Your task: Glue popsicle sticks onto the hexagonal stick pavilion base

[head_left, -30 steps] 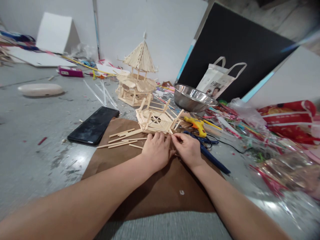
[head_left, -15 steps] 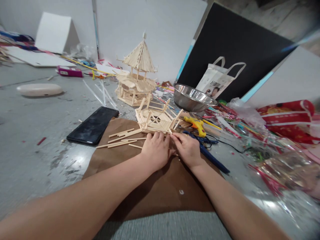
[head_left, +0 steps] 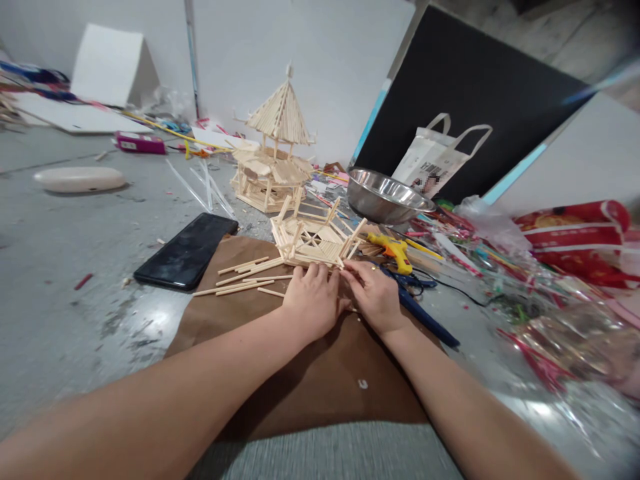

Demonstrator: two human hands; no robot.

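A six-sided frame of pale wooden sticks (head_left: 327,248) with short upright posts sits at the far edge of a brown sheet (head_left: 310,400). At its near side, my left hand (head_left: 311,301) has its fingers curled over the edge, thumb tucked toward the right. My right hand (head_left: 374,297) pinches at the near right corner of the frame, close beside the left. Whatever lies under the fingertips is mostly hidden. Several loose sticks (head_left: 250,268) lie left of my left hand. A tool with dark blue handles (head_left: 425,315) lies just right of my right hand.
Behind the frame stands a stick pavilion (head_left: 280,120) with a pointed roof. A black phone (head_left: 187,252) lies at left. To the right are a yellow glue gun (head_left: 395,251), a metal bowl (head_left: 387,197), a white bag (head_left: 430,160) and scattered plastic scraps (head_left: 465,257).
My right hand's fingers shift slightly at the frame's corner, the index finger lying a little higher. My left hand and the frame stay in place.
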